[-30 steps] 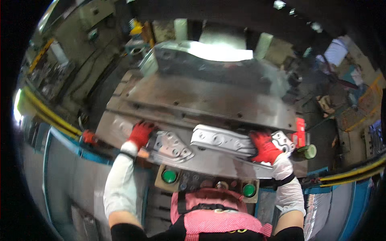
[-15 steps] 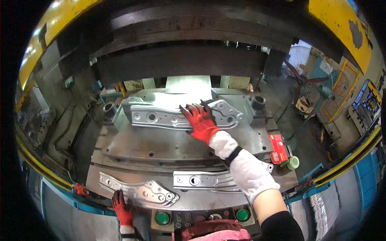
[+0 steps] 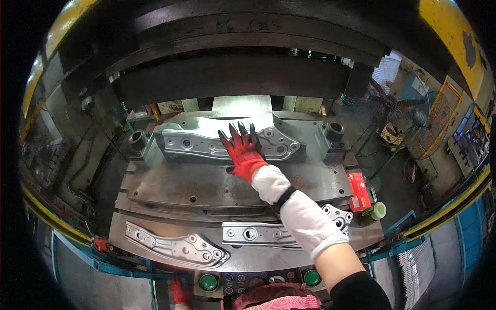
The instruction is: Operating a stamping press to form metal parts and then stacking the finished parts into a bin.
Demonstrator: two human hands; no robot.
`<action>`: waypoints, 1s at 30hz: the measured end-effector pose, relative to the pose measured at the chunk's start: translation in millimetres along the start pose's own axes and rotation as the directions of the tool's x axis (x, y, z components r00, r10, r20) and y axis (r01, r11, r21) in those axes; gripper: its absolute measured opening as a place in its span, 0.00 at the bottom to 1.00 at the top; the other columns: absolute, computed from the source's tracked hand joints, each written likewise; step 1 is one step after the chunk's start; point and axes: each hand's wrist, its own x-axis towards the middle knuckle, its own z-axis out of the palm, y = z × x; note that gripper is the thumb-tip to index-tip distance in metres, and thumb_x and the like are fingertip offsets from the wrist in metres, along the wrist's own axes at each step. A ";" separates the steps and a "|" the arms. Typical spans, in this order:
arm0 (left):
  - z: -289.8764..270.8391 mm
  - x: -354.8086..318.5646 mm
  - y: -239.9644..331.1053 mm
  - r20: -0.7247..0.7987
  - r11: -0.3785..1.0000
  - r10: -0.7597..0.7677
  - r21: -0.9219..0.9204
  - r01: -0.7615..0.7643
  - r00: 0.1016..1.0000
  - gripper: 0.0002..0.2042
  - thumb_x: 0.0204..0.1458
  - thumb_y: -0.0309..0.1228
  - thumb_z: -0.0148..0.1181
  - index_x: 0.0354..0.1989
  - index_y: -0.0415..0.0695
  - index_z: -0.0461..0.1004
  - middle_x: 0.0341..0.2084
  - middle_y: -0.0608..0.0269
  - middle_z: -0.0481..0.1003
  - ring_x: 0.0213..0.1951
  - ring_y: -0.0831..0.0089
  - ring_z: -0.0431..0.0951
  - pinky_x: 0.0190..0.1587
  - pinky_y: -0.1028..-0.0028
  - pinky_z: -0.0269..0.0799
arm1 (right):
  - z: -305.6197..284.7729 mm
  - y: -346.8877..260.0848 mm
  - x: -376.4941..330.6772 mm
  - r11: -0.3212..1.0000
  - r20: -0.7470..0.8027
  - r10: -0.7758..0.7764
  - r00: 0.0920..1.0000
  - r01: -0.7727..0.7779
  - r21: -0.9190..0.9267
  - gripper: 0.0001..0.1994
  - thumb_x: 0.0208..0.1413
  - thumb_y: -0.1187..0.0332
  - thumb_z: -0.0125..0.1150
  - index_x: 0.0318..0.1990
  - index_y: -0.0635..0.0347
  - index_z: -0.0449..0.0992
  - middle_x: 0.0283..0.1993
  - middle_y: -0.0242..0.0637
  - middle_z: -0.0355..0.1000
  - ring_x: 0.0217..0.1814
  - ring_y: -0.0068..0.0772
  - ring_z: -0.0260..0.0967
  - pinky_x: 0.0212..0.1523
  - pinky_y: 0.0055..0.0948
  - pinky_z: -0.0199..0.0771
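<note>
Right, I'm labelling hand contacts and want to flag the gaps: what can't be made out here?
All in the head view:
Middle of the far stamped metal bracket: behind the right gloved hand; palm contact unclear.
Part of the front right bracket: hidden by the white right sleeve.
Left gloved hand: dim, blurred near the lower edge; grip unclear.
Part of the control panel: covered by pink checked cloth.

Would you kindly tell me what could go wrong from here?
The right hand is over the stamped bracket on the lower die; the dark press ram above could crush those fingers if lowered. The blurred left hand, near the left green push button, might bump it accidentally.
</note>
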 end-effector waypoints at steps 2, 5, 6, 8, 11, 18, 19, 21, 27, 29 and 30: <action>-6.0 -6.7 34.6 0.153 0.985 -0.064 -0.152 0.087 0.986 0.46 0.39 0.50 0.63 0.62 0.39 0.46 0.58 0.46 0.56 0.58 0.56 0.58 0.56 0.62 0.56 | -24.2 -1.4 -44.5 0.985 -0.027 -0.033 0.999 0.038 0.169 0.47 0.36 0.49 0.64 0.64 0.48 0.46 0.67 0.46 0.41 0.69 0.54 0.31 0.65 0.56 0.24; -19.9 -16.8 87.6 0.404 0.884 -0.136 -0.363 0.295 0.905 0.52 0.37 0.53 0.64 0.63 0.36 0.39 0.59 0.44 0.53 0.60 0.60 0.55 0.59 0.65 0.54 | -42.6 16.6 -132.3 0.984 -0.122 0.017 0.992 0.005 0.181 0.43 0.37 0.50 0.64 0.62 0.51 0.52 0.66 0.49 0.41 0.69 0.54 0.32 0.66 0.53 0.26; 0.4 -10.8 69.1 0.403 0.871 -0.074 -0.419 0.256 0.912 0.54 0.36 0.54 0.65 0.63 0.35 0.37 0.60 0.43 0.52 0.61 0.60 0.53 0.60 0.66 0.52 | -49.1 22.3 -167.4 0.976 -0.114 0.095 0.989 -0.070 0.206 0.42 0.37 0.51 0.64 0.62 0.52 0.53 0.66 0.49 0.41 0.69 0.54 0.31 0.66 0.52 0.26; 45.3 6.3 21.9 0.376 0.850 0.000 -0.488 0.198 0.927 0.57 0.35 0.53 0.67 0.63 0.33 0.34 0.61 0.42 0.48 0.63 0.60 0.49 0.62 0.66 0.49 | -2.8 43.8 -271.2 0.819 -0.104 0.446 0.889 -0.359 0.447 0.44 0.39 0.52 0.64 0.63 0.62 0.50 0.67 0.51 0.39 0.70 0.49 0.30 0.66 0.47 0.25; 73.6 25.7 -14.0 0.403 0.879 -0.032 -0.424 0.218 0.915 0.62 0.30 0.53 0.70 0.62 0.30 0.31 0.63 0.42 0.40 0.65 0.57 0.41 0.64 0.67 0.44 | 15.6 63.2 -397.0 0.495 -0.146 0.850 0.506 -0.674 0.549 0.47 0.38 0.63 0.68 0.64 0.64 0.43 0.67 0.51 0.39 0.70 0.46 0.35 0.67 0.40 0.33; 71.5 38.9 3.5 0.389 0.915 0.066 -0.392 0.101 0.919 0.56 0.25 0.47 0.75 0.59 0.32 0.46 0.57 0.46 0.56 0.58 0.61 0.57 0.57 0.68 0.58 | 207.5 4.1 -668.2 -0.070 0.717 0.697 0.010 -0.994 0.081 0.37 0.48 0.50 0.56 0.61 0.60 0.52 0.59 0.57 0.56 0.61 0.52 0.55 0.58 0.41 0.55; 90.6 35.2 -66.3 0.367 0.831 0.106 -0.544 0.121 0.924 0.54 0.24 0.47 0.76 0.58 0.33 0.48 0.55 0.49 0.59 0.56 0.63 0.61 0.54 0.70 0.62 | 228.6 -14.9 -642.2 -0.014 0.796 0.605 0.014 -0.999 0.029 0.41 0.45 0.44 0.56 0.61 0.62 0.53 0.57 0.58 0.58 0.60 0.54 0.57 0.57 0.44 0.57; 66.2 26.1 2.2 0.364 0.955 -0.030 -0.265 0.134 0.931 0.60 0.22 0.51 0.75 0.61 0.35 0.43 0.58 0.46 0.54 0.60 0.59 0.55 0.58 0.67 0.57 | 138.5 -23.1 -575.9 -0.175 0.839 0.535 0.101 -0.958 0.227 0.44 0.39 0.45 0.63 0.59 0.66 0.53 0.54 0.55 0.63 0.57 0.53 0.60 0.54 0.42 0.62; 71.1 23.8 -0.1 0.325 0.972 -0.134 -0.143 0.189 0.936 0.65 0.20 0.54 0.73 0.64 0.37 0.35 0.62 0.42 0.46 0.64 0.54 0.46 0.62 0.66 0.49 | 206.2 -11.3 -613.3 0.004 0.717 0.646 0.264 -0.940 0.342 0.48 0.32 0.43 0.68 0.56 0.70 0.56 0.57 0.53 0.60 0.58 0.49 0.59 0.53 0.39 0.63; 93.6 37.0 -16.3 0.310 0.970 -0.073 -0.199 0.139 0.948 0.65 0.19 0.53 0.73 0.64 0.38 0.35 0.62 0.43 0.44 0.64 0.54 0.45 0.62 0.66 0.49 | 252.7 -4.8 -658.3 0.028 0.667 0.687 0.288 -0.928 0.372 0.48 0.30 0.45 0.69 0.56 0.69 0.56 0.57 0.53 0.60 0.59 0.48 0.59 0.55 0.38 0.62; 103.1 43.4 -23.0 0.303 0.960 -0.050 -0.249 0.130 0.952 0.65 0.19 0.53 0.74 0.64 0.38 0.35 0.62 0.43 0.44 0.64 0.54 0.44 0.62 0.66 0.49 | 257.1 -3.0 -668.5 0.026 0.665 0.694 0.277 -0.932 0.361 0.49 0.29 0.47 0.71 0.57 0.68 0.55 0.57 0.53 0.60 0.59 0.47 0.59 0.55 0.37 0.62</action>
